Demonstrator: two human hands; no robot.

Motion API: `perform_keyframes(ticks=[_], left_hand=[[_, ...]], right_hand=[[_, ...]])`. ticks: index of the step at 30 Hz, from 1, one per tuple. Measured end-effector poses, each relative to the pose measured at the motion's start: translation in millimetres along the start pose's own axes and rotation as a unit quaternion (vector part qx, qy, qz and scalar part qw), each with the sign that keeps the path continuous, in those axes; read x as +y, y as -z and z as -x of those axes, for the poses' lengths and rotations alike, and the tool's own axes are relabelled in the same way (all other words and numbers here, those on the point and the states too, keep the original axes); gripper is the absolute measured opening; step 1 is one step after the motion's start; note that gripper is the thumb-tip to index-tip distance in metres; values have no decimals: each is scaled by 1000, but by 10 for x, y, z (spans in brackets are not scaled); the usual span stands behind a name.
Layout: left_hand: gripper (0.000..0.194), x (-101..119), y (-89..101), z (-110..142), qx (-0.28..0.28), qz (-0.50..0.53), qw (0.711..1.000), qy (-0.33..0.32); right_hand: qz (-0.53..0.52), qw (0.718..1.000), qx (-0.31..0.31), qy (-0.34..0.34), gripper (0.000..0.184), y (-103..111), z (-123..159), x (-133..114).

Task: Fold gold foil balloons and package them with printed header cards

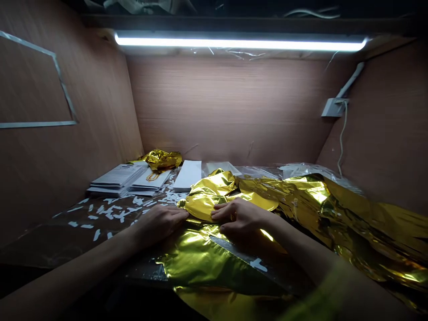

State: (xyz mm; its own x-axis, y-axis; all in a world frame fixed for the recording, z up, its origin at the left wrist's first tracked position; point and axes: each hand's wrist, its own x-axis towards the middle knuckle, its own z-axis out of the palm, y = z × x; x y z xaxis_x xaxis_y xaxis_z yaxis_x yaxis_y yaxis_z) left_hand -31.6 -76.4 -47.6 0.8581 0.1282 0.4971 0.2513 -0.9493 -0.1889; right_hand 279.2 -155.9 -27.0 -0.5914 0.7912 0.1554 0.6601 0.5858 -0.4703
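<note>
Whether the left hand [167, 219] pinches the foil [199, 206], which lies between the hands, is unclear; the right hand [243, 217] presses its top, thumb apart. Flattening seems in hand; the next move calls for even pressure.

Gold foil bundle [203, 205]: wrinkled, rounded at the near side, set below both hands' reach and taken as landmark.
Left hand [167, 218]: laid against the bundle's left edge, its fingertips partly hidden.
Right hand [242, 218]: rested at the bundle's right, with fingertips pressed onto it.
Loose foil sheet [203, 256]: spread on the bundle's near side.
Foil heap [334, 200]: strewn rightward of the bundle (creased and brightly lit in places).
White stacks [115, 178]: placed beyond the bundle's left, one partly covered by crumpled foil [163, 159].
White scraps [115, 214]: scattered left of the bundle.
Light tube [240, 43]: mounted high above the bundle, lit.
</note>
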Motion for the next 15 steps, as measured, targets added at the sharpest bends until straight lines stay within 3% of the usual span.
perform_keyframes(ticks=[5,9,11,15], left_hand=[[52,31,-5,56,25,10,996,85],[72,16,-19,68,11,23,995,98],[69,3,-26,61,9,20,996,86],[42,-19,-34,28,-2,14,1000,19]], right_hand=[[-60,998,-12,-3,38,-18,11,55],[-58,998,4,6,38,-39,5,52],[-50,999,8,7,39,-49,2,56],[-44,999,0,9,40,-49,-4,65]])
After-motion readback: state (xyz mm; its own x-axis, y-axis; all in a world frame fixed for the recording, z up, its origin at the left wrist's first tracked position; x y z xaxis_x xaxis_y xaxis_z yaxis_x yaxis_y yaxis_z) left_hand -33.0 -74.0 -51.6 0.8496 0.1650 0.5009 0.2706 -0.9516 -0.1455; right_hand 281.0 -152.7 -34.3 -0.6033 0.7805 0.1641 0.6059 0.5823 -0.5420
